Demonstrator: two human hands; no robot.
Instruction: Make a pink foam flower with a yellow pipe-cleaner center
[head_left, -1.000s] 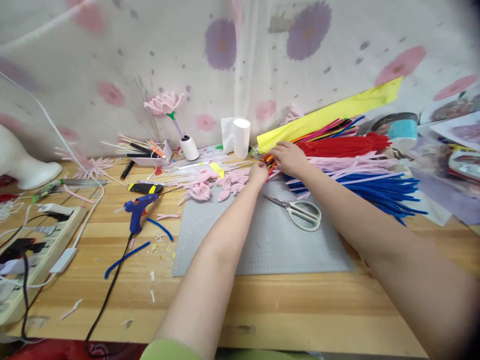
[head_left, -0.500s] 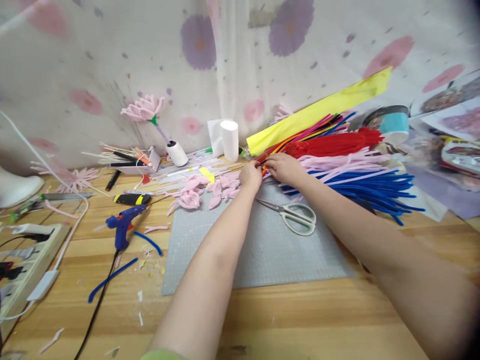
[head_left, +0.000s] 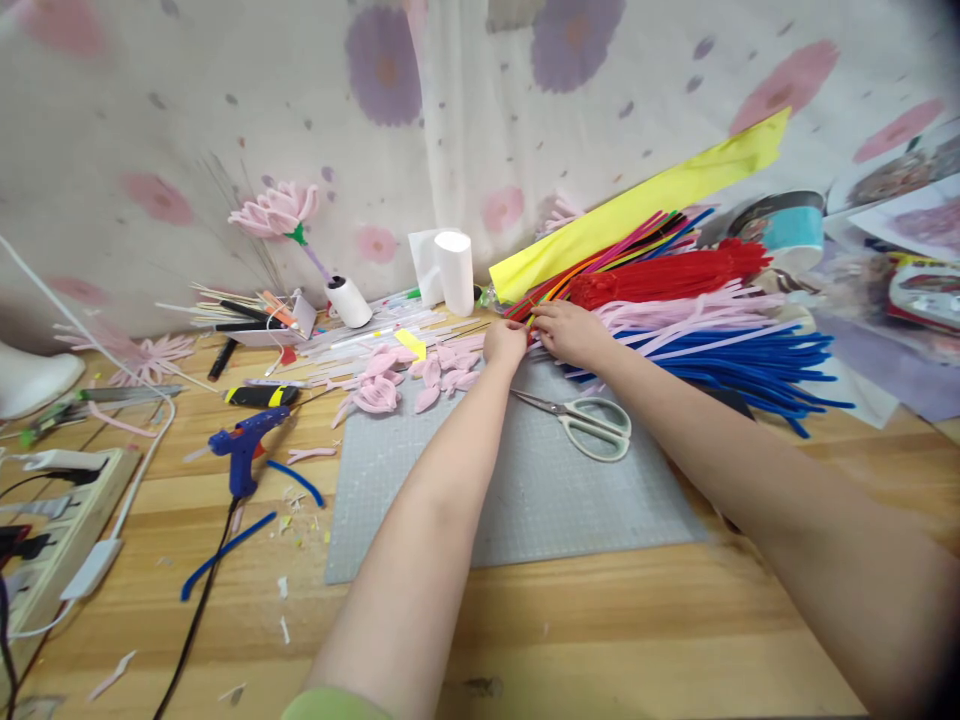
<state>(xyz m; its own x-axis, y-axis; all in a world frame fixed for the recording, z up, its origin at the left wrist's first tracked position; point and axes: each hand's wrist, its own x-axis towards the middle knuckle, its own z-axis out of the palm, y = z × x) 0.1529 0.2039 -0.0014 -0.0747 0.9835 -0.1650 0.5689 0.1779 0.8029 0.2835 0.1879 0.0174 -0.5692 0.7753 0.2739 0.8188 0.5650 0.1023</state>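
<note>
Both hands meet at the near left end of a bundle of multicoloured pipe cleaners (head_left: 577,272). My left hand (head_left: 506,343) is closed on the ends of that bundle, its fingertips partly hidden. Beside it, my right hand (head_left: 570,332) pinches at the same ends, fingers bent over them. Behind and right of the hands lie red pipe cleaners (head_left: 667,276), pink pipe cleaners (head_left: 675,312) and blue pipe cleaners (head_left: 750,368). Just below the hands, white-handled scissors (head_left: 592,428) rest on the grey cutting mat (head_left: 420,500). Pink fuzzy petals (head_left: 379,385) sit left of my left hand.
A blue glue gun (head_left: 241,445) and a utility knife (head_left: 262,396) lie on the left, near a power strip (head_left: 82,530) with cables. At the back stand a pink flower (head_left: 277,212) in a white holder (head_left: 349,302), a white cylinder (head_left: 454,272) and a yellow sheet (head_left: 645,205).
The camera view has turned, so the table things sit further left in the picture. My hands have drawn closer together at the multicoloured bundle's ends and stay there.
</note>
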